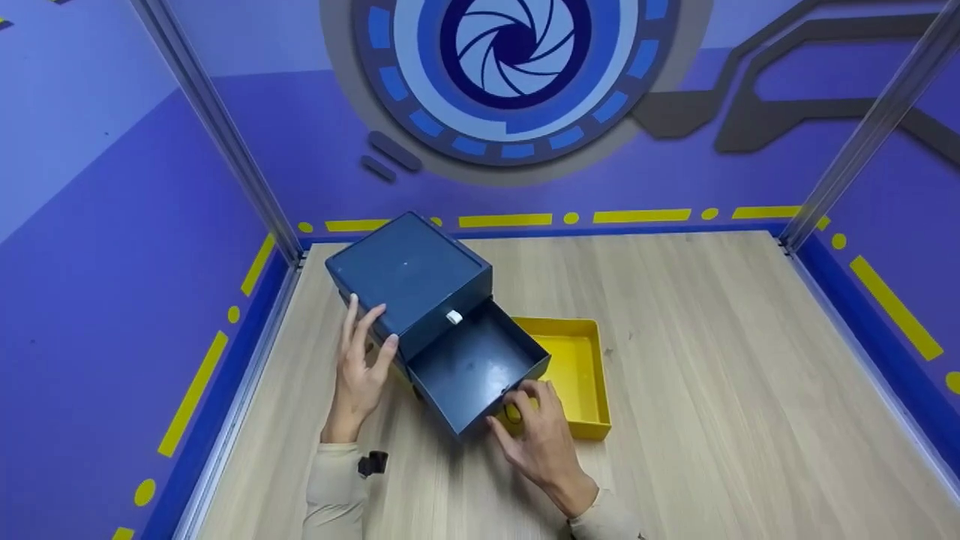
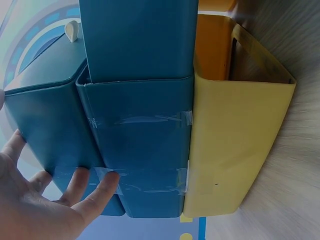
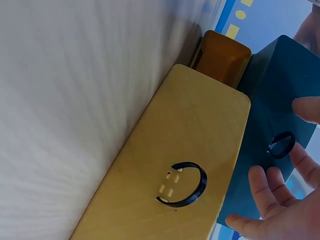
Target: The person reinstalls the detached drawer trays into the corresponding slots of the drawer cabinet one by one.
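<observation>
A stacked drawer unit stands angled on the table, its top dark blue box (image 1: pixel 409 277) bearing a small white pull tab (image 1: pixel 454 317). Below it, a blue drawer (image 1: pixel 480 367) is pulled out, its inside bare. My left hand (image 1: pixel 361 375) rests spread fingers against the blue boxes' side, near clear tape (image 2: pixel 145 120). At the drawer's front, my right hand (image 1: pixel 536 435) has bent, separated fingers. One fingertip is beside or touching the black ring handle (image 3: pixel 281 145), the thumb apart from it. A yellow tray (image 1: pixel 604 375) with another black ring (image 3: pixel 200 187) sits partly behind the drawer.
The lowest layer of the stack is a yellow casing (image 2: pixel 235 140) with an open end. Wood-grain tabletop (image 1: pixel 712 390) extends to the right. Blue printed panels (image 1: pixel 247 150) and metal posts (image 1: pixel 217 127) enclose the back and sides.
</observation>
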`<move>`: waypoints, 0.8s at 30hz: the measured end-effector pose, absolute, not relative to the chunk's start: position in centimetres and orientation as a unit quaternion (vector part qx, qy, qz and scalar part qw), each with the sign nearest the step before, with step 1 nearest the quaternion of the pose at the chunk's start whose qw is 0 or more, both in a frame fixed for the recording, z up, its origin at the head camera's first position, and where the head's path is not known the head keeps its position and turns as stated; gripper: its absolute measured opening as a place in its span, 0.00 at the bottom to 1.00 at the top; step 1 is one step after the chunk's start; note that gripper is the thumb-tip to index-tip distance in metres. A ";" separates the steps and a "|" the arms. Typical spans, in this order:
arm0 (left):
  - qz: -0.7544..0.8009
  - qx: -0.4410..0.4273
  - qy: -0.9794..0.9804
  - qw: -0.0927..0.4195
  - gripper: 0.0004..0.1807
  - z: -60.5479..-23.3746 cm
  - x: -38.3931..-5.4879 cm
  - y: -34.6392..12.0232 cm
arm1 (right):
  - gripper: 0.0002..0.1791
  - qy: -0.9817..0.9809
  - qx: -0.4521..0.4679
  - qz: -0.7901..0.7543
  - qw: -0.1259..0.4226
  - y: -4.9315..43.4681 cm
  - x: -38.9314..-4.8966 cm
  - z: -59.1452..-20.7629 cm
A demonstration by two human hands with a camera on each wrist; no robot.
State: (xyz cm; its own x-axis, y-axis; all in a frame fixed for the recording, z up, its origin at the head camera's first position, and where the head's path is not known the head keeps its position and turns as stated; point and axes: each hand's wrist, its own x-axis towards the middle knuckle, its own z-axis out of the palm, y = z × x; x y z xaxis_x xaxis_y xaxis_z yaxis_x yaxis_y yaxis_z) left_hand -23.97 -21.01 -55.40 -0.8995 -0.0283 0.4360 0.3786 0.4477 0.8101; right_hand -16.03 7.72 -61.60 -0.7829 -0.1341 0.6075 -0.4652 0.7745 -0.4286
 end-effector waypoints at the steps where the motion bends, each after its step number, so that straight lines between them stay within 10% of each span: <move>1: -0.515 -0.106 -0.828 0.198 0.29 -55.4 -24.0 -21.0 | 0.21 -0.899 0.166 0.291 0.283 7.7 -16.1 -61.6; 24: -0.519 -0.109 -0.824 0.199 0.29 -55.4 -23.9 -21.1 | 0.18 -0.895 0.165 0.301 0.285 5.9 -18.1 -61.3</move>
State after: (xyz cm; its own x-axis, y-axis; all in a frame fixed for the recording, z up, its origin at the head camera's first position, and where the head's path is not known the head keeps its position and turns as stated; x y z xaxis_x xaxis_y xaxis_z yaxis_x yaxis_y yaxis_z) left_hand -23.94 -21.11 -55.42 -0.8970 -0.0264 0.4412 0.3866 0.4371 0.8121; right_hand -18.10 5.94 -61.35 -0.7836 -0.1233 0.6089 -0.4663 0.7644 -0.4453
